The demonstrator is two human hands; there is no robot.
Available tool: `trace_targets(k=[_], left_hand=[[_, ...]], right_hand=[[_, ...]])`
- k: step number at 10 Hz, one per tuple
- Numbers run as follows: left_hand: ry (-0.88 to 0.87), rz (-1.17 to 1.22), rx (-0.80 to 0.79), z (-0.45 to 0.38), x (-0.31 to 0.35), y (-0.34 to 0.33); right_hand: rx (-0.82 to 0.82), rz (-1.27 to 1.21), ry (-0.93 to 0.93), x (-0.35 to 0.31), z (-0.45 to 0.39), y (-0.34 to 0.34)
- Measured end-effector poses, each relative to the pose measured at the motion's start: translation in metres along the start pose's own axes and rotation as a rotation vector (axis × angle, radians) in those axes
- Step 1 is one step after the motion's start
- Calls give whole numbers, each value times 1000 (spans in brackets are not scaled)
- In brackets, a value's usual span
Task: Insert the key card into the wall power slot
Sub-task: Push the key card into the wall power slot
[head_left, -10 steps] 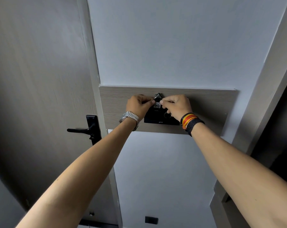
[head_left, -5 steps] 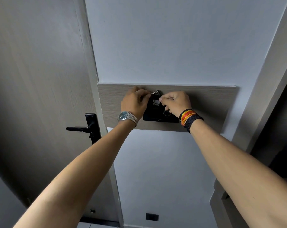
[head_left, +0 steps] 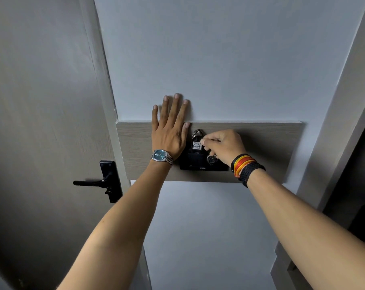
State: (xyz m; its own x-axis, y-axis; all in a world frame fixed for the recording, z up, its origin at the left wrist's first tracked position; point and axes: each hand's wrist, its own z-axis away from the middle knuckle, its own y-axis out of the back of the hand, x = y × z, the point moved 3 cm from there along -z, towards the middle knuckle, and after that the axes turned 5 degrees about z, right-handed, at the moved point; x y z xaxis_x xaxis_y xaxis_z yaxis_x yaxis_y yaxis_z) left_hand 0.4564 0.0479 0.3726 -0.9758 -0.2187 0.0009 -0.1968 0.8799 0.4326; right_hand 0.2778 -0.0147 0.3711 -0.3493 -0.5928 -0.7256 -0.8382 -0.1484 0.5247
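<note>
— Two hands are up at the wall, but only one is working. The left hand [head_left: 170,130] lies flat and spread wide, palm against the wood panel [head_left: 267,147] with its fingertips reaching onto the painted wall [head_left: 229,59] above; it holds nothing.

— And the right hand [head_left: 223,146]?

— Pinched narrow. Its thumb and forefinger close on the top of the key card [head_left: 196,145], a small dark tag with a white label and a key ring [head_left: 197,133] above it. The card stands upright over the middle of the black wall power slot [head_left: 195,162], and its lower end seems to have entered the holder already. How deep it sits cannot be told, since the black card and black housing run together.

— So what might spoil it from here?

— Mostly a half-seated card. If the person lets go before it bottoms out, the power would probably not latch. A sideways tilt from that one-sided pinch could also jam the tag against the slot's edge. The ring, hanging loose above, could snag a finger as the hand withdraws and drag the card back up.

— Anything nearby in the way?

— No. The door handle [head_left: 93,182] is well off to the left, clear of both arms.
</note>
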Motion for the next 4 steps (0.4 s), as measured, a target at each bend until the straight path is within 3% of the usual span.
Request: trace_targets(k=[2,4], left_hand=[[2,4,19,3,-1,-2],[-26,6,-55,0,2,12]], right_hand=[[-30,149,104,-3,4,-1],[-24,175,63,1,15,0]])
